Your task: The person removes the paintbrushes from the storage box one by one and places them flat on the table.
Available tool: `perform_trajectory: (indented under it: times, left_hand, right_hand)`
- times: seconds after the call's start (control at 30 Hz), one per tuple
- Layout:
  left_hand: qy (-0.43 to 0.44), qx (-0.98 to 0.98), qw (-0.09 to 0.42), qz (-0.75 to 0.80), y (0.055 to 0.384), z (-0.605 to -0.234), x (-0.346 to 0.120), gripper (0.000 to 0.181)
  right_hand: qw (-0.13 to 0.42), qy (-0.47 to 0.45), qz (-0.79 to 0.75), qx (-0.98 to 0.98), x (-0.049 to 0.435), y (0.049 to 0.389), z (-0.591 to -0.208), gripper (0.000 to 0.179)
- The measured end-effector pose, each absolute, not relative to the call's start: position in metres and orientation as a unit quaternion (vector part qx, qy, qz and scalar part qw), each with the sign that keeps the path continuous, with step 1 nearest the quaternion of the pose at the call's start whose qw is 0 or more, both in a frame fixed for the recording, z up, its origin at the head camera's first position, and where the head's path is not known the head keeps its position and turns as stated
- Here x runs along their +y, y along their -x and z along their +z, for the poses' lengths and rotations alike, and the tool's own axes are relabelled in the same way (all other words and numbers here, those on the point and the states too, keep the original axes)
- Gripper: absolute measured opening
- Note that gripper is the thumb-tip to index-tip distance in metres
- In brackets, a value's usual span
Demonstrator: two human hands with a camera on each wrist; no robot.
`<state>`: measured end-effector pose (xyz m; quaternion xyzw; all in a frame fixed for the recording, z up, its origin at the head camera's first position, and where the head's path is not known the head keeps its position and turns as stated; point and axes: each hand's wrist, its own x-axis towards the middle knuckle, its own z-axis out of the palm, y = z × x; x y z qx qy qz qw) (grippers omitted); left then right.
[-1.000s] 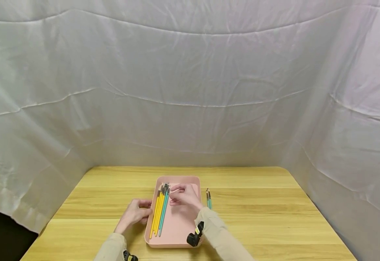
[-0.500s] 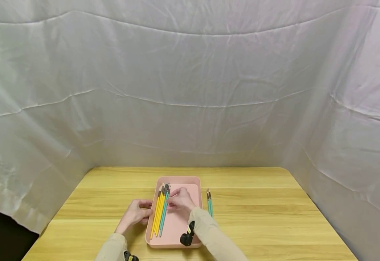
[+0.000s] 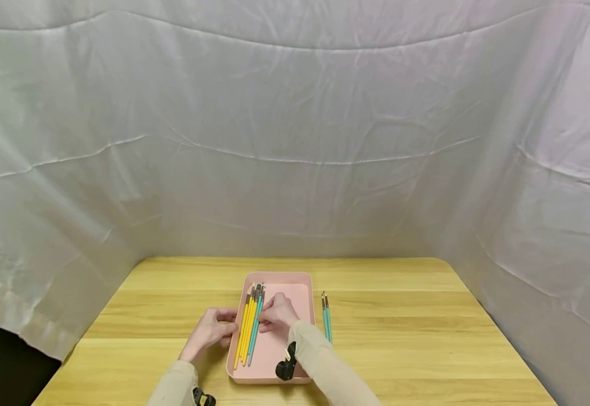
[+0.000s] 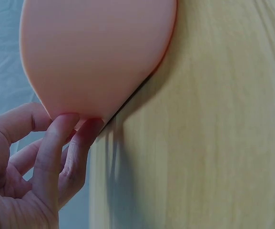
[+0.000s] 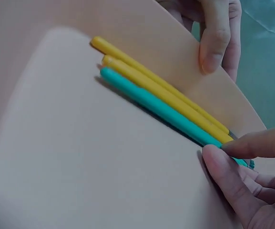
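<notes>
A pink tray [image 3: 300,296] lies on the table, with several paintbrushes along its left side. The yellow paintbrushes [image 3: 248,324] are against the left wall, and the teal paintbrushes [image 3: 253,344] lie just right of them, bristles at the far end. My left hand [image 3: 210,330] pinches the tray's left rim; in the right wrist view its thumb [image 5: 211,59] laps over the wall. Inside the tray, my right hand [image 3: 279,313] pinches a teal paintbrush [image 5: 151,102] between thumb and index finger, near the bristle end. Those fingers partly hide the brush's far end.
Two more teal paintbrushes [image 3: 327,321] lie on the wooden table [image 3: 401,321] just right of the tray, their near ends by the right sleeve [image 3: 320,355]. Grey cloth [image 3: 295,197] hangs behind the table and at both sides.
My right hand has moved left and slightly nearer, from above the tray floor to the teal paintbrush, and its fingers have closed together. My left hand stays at the tray's rim.
</notes>
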<state>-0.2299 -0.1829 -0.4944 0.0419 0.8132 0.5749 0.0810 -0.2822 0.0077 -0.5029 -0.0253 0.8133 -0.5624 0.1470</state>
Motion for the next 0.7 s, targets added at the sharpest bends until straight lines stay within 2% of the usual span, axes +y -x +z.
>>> perform_trajectory:
  times: [0.3, 0.7]
  left_hand:
    - [-0.039, 0.814, 0.088, 0.574, 0.229, -0.495, -0.183, 0.042]
    - [-0.028, 0.813, 0.092, 0.574, 0.228, -0.495, -0.184, 0.043]
  right_hand:
    - [0.159, 0.008, -0.532, 0.831, 0.002, 0.284, -0.501, 0.012]
    - [0.146, -0.003, -0.487, 0.861, -0.007, 0.285, -0.501, 0.019]
